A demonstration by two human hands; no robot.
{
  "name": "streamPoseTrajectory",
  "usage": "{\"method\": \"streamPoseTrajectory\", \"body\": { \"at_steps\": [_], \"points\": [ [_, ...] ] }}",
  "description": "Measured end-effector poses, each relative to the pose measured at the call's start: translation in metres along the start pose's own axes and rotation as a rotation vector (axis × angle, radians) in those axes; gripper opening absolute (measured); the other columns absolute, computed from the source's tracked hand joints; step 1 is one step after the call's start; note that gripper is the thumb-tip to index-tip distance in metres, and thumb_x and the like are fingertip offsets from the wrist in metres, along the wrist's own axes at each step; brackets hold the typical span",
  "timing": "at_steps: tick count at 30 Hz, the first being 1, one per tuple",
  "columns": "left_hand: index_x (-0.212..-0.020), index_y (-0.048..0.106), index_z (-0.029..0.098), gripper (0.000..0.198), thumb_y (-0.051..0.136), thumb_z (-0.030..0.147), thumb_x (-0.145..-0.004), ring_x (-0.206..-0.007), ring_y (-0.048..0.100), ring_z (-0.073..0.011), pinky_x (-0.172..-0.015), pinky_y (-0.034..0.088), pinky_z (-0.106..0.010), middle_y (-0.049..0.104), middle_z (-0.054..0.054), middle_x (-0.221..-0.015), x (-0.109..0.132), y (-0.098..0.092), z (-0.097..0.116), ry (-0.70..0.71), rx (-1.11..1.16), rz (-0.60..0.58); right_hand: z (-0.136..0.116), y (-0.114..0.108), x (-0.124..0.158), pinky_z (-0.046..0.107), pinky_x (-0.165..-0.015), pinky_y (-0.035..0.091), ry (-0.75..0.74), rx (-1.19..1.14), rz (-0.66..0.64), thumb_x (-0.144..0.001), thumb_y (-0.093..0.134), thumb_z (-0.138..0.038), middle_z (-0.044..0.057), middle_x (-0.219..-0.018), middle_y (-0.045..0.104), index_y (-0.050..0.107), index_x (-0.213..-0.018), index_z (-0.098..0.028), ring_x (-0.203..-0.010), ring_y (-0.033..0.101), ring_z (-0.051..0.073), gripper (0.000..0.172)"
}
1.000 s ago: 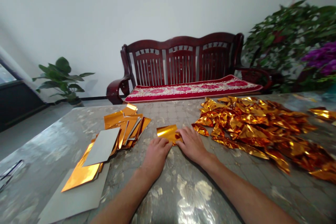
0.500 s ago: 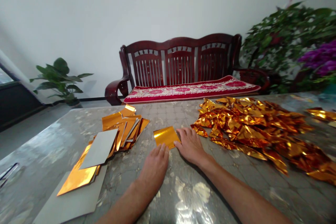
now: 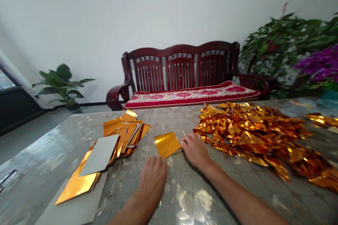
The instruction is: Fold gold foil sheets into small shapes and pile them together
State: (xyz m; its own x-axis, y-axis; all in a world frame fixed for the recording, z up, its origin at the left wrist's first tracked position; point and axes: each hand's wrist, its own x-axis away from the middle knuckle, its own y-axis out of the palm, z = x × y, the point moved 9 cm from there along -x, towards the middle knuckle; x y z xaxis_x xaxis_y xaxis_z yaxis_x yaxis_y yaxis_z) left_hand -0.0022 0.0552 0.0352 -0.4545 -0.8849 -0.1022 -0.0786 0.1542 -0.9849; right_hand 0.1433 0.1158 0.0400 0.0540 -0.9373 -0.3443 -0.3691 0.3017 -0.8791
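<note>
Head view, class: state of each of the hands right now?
Left hand: open, resting on the table, holding nothing.
Right hand: open, holding nothing, beside the gold foil sheet.

A square of glossy gold foil and a heap of crumpled, mirror-bright foil lie on a smooth, shiny tabletop, near matt grey card. Beyond stands a polished dark red wooden bench with a soft red cloth cushion.

The table has a big heap of crumpled gold foil, a flat gold square, a messy pile of gold cards, and a gray board.
</note>
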Motion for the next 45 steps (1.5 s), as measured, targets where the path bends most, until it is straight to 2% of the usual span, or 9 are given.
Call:
{"method": "streamPoseTrajectory", "body": {
  "at_steps": [5,15,21,24,28,33,36,38,45],
  "points": [
    [-0.091,0.067,0.015,0.015,0.053,0.008,-0.087,-0.084,0.060,-0.0254,-0.076,0.048,-0.039,0.066,-0.010,-0.088,0.002,-0.003,0.007,0.034,0.026,0.044,-0.009,-0.004,0.002,0.038,-0.085,0.040,-0.035,0.043,0.026,-0.087,0.062,-0.043,0.008,-0.098,0.063,0.065,-0.086,-0.021,-0.095,0.053,0.026,0.023],
    [-0.091,0.066,0.021,0.018,0.051,0.011,-0.090,-0.084,0.061,-0.0232,-0.076,0.050,-0.037,0.065,-0.006,-0.088,-0.001,-0.005,-0.006,0.023,0.153,0.143,-0.003,0.002,0.000,0.031,-0.079,0.041,0.028,-0.211,0.026,-0.084,0.060,-0.023,0.001,-0.083,0.064,0.058,-0.078,-0.021,-0.085,0.057,0.020,0.007],
    [-0.145,0.038,0.025,0.048,0.041,0.017,-0.098,-0.124,0.055,-0.0210,-0.102,0.048,-0.034,0.054,-0.011,-0.139,0.006,-0.040,-0.016,0.108,0.387,0.578,-0.022,-0.029,0.008,0.032,-0.081,0.045,-0.189,-0.360,0.287,-0.088,0.058,-0.023,0.004,-0.087,0.066,0.061,-0.089,-0.021,-0.087,0.060,0.020,0.004],
    [-0.150,0.028,0.025,0.054,0.041,0.016,-0.099,-0.132,0.050,-0.0215,-0.107,0.045,-0.034,0.048,-0.012,-0.145,0.007,-0.045,-0.016,0.142,0.423,0.656,-0.045,-0.042,0.020,0.034,-0.082,0.047,-0.388,-0.363,0.353,-0.092,0.056,-0.026,0.006,-0.088,0.069,0.062,-0.093,-0.021,-0.089,0.061,0.020,0.008],
    [-0.140,0.045,0.024,0.042,0.044,0.018,-0.098,-0.106,0.063,-0.0183,-0.092,0.052,-0.030,0.064,-0.009,-0.116,0.005,-0.044,-0.024,0.126,0.521,0.664,-0.058,-0.044,0.028,0.035,-0.084,0.049,-0.469,-0.442,0.330,-0.093,0.056,-0.026,0.005,-0.092,0.070,0.062,-0.102,-0.023,-0.092,0.063,0.019,0.012],
    [-0.098,0.066,0.022,0.020,0.048,0.016,-0.096,-0.078,0.062,-0.0126,-0.073,0.052,-0.024,0.060,-0.002,-0.085,0.009,-0.052,-0.047,0.051,0.760,0.783,-0.060,-0.040,0.027,0.040,-0.091,0.048,-0.454,-0.445,0.287,-0.082,0.071,-0.036,0.009,-0.110,0.067,0.053,-0.125,-0.021,-0.103,0.060,0.024,0.049],
    [-0.090,0.065,0.021,0.012,0.053,0.018,-0.093,-0.084,0.062,-0.0145,-0.077,0.052,-0.027,0.062,-0.002,-0.086,0.014,-0.054,-0.058,0.017,0.888,0.887,-0.056,-0.044,0.026,0.039,-0.088,0.046,-0.425,-0.365,0.320,-0.086,0.067,-0.036,0.009,-0.105,0.067,0.060,-0.114,-0.021,-0.100,0.059,0.024,0.032],
    [-0.087,0.063,0.020,0.010,0.055,0.020,-0.092,-0.086,0.063,-0.0155,-0.079,0.052,-0.028,0.064,-0.003,-0.088,0.011,-0.049,-0.062,0.012,0.977,0.882,-0.055,-0.048,0.026,0.037,-0.085,0.045,-0.432,-0.299,0.349,-0.092,0.058,-0.029,0.006,-0.095,0.068,0.066,-0.100,-0.023,-0.094,0.058,0.022,0.013],
    [-0.082,0.058,0.018,0.014,0.057,0.030,-0.089,-0.085,0.068,-0.0159,-0.077,0.055,-0.028,0.071,-0.007,-0.097,-0.018,-0.009,-0.068,-0.075,1.310,0.593,-0.057,-0.041,0.025,0.037,-0.088,0.039,-0.484,-0.065,0.289,-0.095,0.052,-0.023,0.005,-0.099,0.068,0.069,-0.102,-0.026,-0.099,0.053,0.022,0.018]
  ]
}}
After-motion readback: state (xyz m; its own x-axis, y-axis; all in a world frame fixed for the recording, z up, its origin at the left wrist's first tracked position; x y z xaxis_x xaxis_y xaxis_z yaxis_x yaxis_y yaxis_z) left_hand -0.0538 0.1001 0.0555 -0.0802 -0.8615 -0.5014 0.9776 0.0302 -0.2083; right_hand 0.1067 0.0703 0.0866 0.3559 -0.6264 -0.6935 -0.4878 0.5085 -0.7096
